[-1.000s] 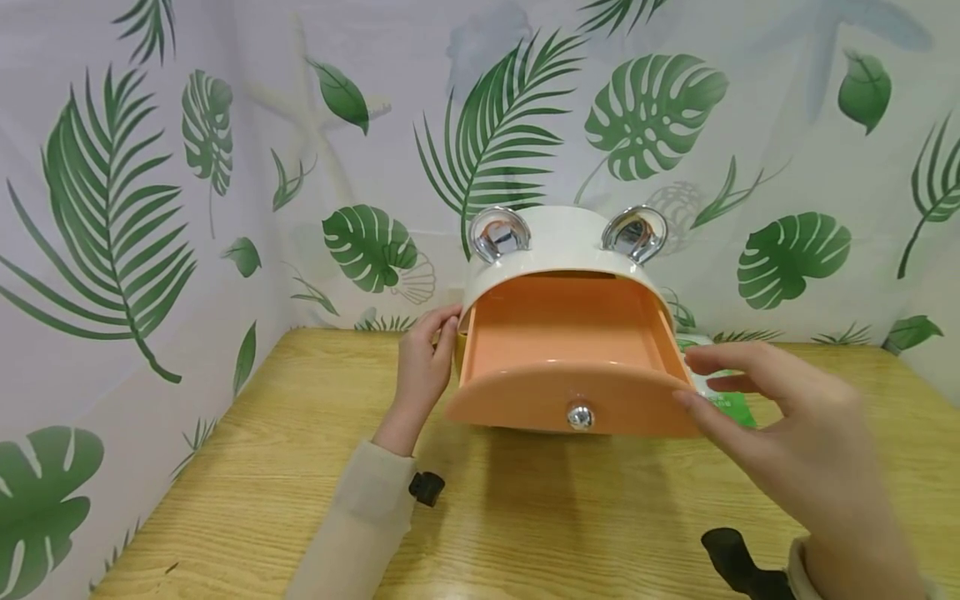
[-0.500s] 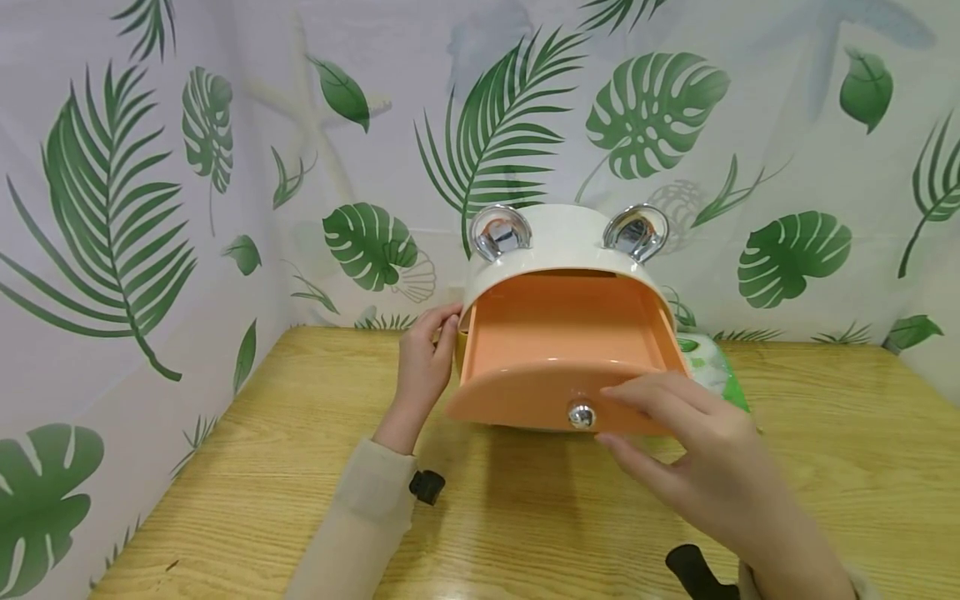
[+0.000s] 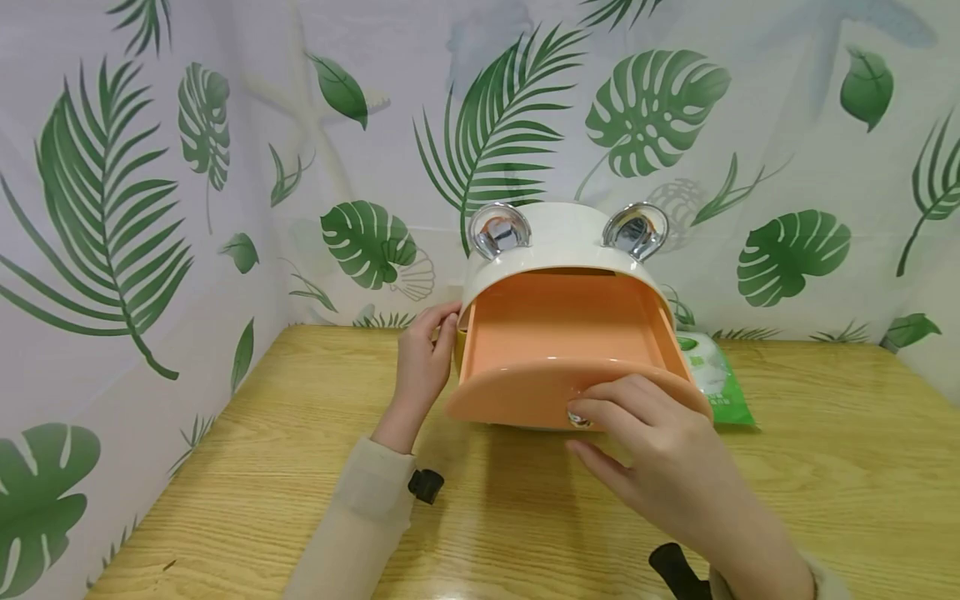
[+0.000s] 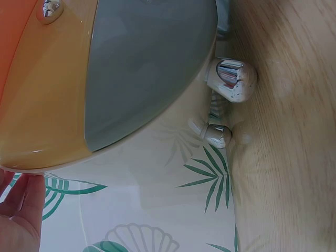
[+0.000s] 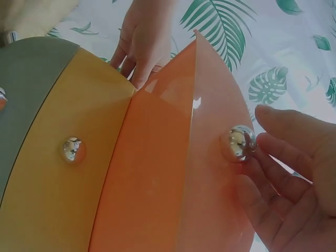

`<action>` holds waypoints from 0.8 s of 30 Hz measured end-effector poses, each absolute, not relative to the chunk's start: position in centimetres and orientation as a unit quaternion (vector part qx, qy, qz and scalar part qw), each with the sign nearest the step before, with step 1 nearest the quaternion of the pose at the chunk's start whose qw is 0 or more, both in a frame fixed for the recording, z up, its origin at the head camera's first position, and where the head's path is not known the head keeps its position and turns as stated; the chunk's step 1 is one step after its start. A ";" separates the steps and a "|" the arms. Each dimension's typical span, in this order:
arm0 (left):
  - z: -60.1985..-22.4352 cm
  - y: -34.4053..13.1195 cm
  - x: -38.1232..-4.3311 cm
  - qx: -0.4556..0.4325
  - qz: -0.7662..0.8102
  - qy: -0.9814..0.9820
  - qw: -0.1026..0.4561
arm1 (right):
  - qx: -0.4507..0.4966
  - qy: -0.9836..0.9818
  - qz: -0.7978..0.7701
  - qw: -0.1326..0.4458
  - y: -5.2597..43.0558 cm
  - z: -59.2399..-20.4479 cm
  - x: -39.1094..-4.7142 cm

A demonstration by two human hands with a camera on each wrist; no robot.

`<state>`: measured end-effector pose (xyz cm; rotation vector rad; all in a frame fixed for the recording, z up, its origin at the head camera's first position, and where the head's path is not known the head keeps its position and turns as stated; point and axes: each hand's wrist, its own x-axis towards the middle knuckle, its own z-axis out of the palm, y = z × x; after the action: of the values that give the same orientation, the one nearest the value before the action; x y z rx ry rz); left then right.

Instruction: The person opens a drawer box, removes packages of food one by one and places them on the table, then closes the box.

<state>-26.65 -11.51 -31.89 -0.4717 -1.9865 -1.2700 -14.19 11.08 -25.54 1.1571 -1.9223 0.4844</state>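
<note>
A small white cabinet with a rounded top and two chrome eye-like ornaments stands on the table. Its orange top drawer is pulled out, and no contents show inside. My left hand rests its fingertips against the cabinet's left side. At the front of the drawer, my right hand has its fingers at the chrome knob, partly covering it in the head view; the thumb stands apart from it. Below the orange drawer, the right wrist view shows a yellow drawer and a grey-green drawer, both closed.
A green and white plastic packet lies on the wooden table, right of the cabinet and partly behind it. Leaf-patterned cloth hangs along the back and left. Chrome feet hold up the cabinet.
My right hand has come from the drawer's right edge leftward to its knob. My left hand stays at the cabinet's side, and the drawer has stayed pulled out.
</note>
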 end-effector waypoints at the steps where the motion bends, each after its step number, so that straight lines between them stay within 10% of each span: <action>1: -31.9 -11.5 -26.6 -0.183 -0.493 -0.771 0.359 | 0.455 -0.770 0.187 0.407 11.1 -25.6 -14.2; 24: -31.8 -11.3 -26.5 -0.178 -0.489 -0.772 0.365 | 0.424 -0.790 0.100 0.431 10.6 -25.1 -14.6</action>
<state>-26.47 -11.34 -31.83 -0.4582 -1.9854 -1.2578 -14.56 10.58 -25.05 1.0560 -1.9708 0.2483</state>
